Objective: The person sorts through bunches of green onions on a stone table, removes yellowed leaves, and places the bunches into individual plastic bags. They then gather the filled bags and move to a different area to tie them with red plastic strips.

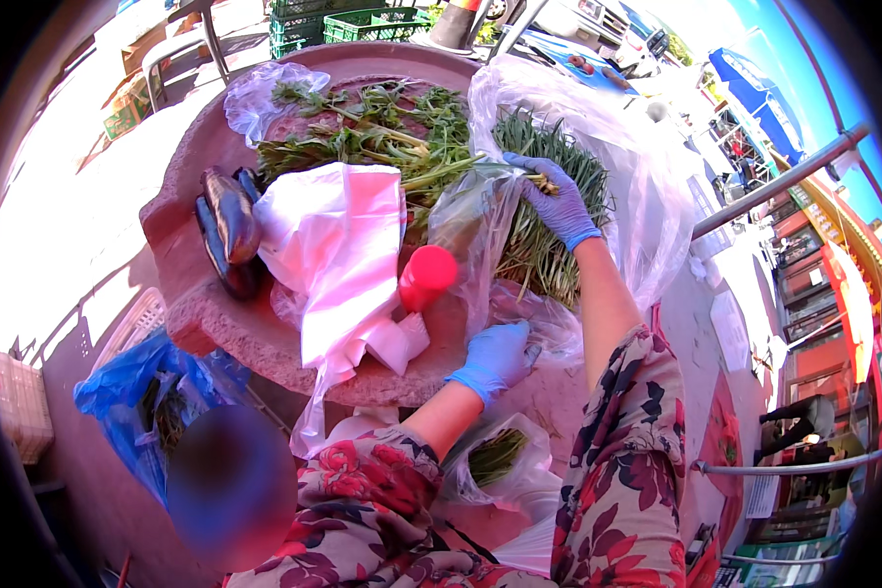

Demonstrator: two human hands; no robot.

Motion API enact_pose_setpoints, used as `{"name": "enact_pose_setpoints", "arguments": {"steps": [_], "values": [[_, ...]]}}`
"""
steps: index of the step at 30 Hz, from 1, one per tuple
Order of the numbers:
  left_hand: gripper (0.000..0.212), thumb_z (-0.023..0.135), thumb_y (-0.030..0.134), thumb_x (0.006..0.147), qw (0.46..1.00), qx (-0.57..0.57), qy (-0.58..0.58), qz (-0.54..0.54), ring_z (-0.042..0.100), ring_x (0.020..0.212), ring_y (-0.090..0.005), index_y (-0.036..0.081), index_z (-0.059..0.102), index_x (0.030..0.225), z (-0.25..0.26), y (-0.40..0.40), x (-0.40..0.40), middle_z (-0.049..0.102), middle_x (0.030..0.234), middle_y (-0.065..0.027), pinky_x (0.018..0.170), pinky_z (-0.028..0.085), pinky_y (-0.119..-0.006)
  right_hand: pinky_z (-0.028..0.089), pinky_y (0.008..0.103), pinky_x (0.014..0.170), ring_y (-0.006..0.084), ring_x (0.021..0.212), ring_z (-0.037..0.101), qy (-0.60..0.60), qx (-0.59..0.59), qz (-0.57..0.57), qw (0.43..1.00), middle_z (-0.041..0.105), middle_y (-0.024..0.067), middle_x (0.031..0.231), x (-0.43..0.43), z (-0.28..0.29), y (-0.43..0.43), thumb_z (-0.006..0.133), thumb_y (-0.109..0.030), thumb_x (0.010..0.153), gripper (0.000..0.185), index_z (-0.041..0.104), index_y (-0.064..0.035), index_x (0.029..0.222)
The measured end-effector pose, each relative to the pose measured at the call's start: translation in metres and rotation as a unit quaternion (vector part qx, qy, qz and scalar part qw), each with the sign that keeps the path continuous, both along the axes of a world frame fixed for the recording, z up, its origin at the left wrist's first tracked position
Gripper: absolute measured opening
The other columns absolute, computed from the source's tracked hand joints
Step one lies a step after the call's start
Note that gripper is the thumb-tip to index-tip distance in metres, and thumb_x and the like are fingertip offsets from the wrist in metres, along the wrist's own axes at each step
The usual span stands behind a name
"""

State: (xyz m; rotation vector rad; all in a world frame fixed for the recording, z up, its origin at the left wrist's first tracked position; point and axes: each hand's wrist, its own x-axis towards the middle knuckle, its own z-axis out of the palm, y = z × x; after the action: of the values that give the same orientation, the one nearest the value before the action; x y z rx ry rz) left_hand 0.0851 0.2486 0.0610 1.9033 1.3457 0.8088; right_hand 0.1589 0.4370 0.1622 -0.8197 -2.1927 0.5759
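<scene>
My right hand [558, 202], in a blue glove, grips a few green stalks [542, 181] by their pale ends. Beneath it lies a large bundle of thin green chive-like leaves [529, 257] in a clear plastic bag [650, 213]. My left hand [494, 359], also gloved, is lower down at the near rim of a round stone table [257, 360]. Its fingers are curled beside loose clear plastic [540, 312]; whether they hold it is hidden. Left of the bundle are leafy green stems [382, 140], white plastic bags [338, 220] and a container with a red cap [430, 268].
Several dark eggplants [231, 217] rest at the table's left. A blue plastic bag [128, 389] holding greens hangs below. Near my lap, a clear bag [529, 434] contains more greens. Green crates [371, 26] stand beyond; a metal pole [779, 180] crosses at right.
</scene>
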Motion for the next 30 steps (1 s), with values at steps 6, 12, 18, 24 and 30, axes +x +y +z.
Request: {"name": "enact_pose_setpoints", "arguments": {"steps": [6, 12, 18, 24, 30], "values": [[0.052, 0.056, 0.034, 0.079, 0.999, -0.005, -0.033, 0.015, 0.059, 0.081, -0.0352, 0.003, 0.043, 0.119, 0.006, 0.001, -0.001, 0.061, 0.087, -0.0200, 0.069, 0.046, -0.043, 0.039, 0.0257, 0.090, 0.0110, 0.100, 0.052, 0.136, -0.177, -0.006, 0.975, 0.058, 0.0022, 0.110, 0.028, -0.001, 0.000, 0.057, -0.015, 0.085, 0.025, 0.057, -0.0058, 0.107], [0.067, 0.058, 0.029, 0.077, 0.964, -0.120, -0.215, 0.101, 0.061, 0.074, -0.0328, -0.005, 0.028, 0.126, -0.001, 0.020, -0.017, 0.062, 0.079, -0.0162, 0.066, 0.047, -0.040, 0.041, 0.0246, 0.088, 0.0105, 0.099, 0.052, 0.107, -0.192, -0.017, 0.975, 0.058, 0.0029, 0.109, 0.044, 0.007, -0.005, 0.057, -0.009, 0.084, 0.023, 0.058, -0.0056, 0.106], [0.067, 0.059, 0.029, 0.076, 0.967, -0.109, -0.204, 0.109, 0.060, 0.074, -0.0315, -0.004, 0.029, 0.126, -0.006, 0.020, -0.017, 0.061, 0.078, -0.0156, 0.066, 0.047, -0.038, 0.038, 0.0261, 0.091, 0.0116, 0.096, 0.054, 0.244, -0.177, -0.059, 0.952, 0.061, 0.0047, 0.105, 0.050, 0.011, -0.006, 0.050, -0.018, 0.088, 0.021, 0.061, -0.0045, 0.100], [0.066, 0.060, 0.031, 0.075, 0.965, -0.120, -0.210, 0.101, 0.060, 0.075, -0.0298, -0.002, 0.032, 0.125, -0.006, 0.021, -0.018, 0.061, 0.080, -0.0137, 0.067, 0.047, -0.037, 0.042, 0.0268, 0.084, 0.0148, 0.092, 0.056, 0.393, -0.097, -0.193, 0.894, 0.061, 0.0055, 0.101, 0.069, 0.032, -0.021, 0.054, -0.022, 0.086, 0.024, 0.062, -0.0048, 0.100], [0.063, 0.060, 0.030, 0.075, 0.972, -0.081, -0.190, 0.115, 0.062, 0.079, -0.0272, 0.000, 0.036, 0.125, -0.012, 0.027, -0.024, 0.062, 0.082, -0.0133, 0.071, 0.047, -0.035, 0.045, 0.0399, 0.086, 0.0247, 0.091, 0.056, 0.613, -0.103, -0.116, 0.774, 0.058, 0.0135, 0.100, 0.117, 0.077, -0.052, 0.044, -0.018, 0.089, 0.028, 0.055, 0.0010, 0.107]]}}
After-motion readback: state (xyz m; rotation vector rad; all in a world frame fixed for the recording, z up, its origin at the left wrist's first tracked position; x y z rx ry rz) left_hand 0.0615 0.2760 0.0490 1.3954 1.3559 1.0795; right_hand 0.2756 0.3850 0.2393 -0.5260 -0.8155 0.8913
